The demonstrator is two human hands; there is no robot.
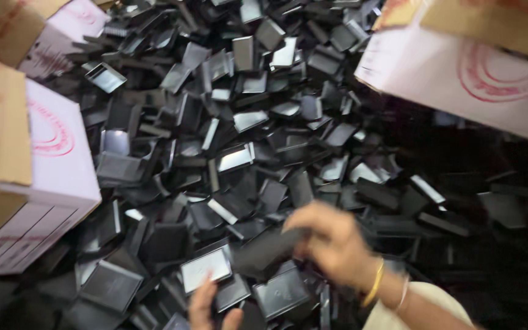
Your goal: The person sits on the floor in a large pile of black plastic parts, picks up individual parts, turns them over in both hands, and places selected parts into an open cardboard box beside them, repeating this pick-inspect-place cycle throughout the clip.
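Black plastic piece [270,244] seemingly gripped by blurred right hand [331,241]; left hand [206,308] open; cardboard boxes [25,159] flank the pile [245,122]

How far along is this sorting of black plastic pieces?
Done: nothing shows as finished; no sorted stack is in view. In hand: the right hand grips one black tray piece, blurred, while the left hand touches the pile's near edge. Left: the big loose heap of black trays between the cardboard boxes.

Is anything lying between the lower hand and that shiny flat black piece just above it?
Nothing visible does. The left hand has its fingertips right under the glossy black piece, which lies on top of the heap. The right hand is blurred, holding another black piece nearby.
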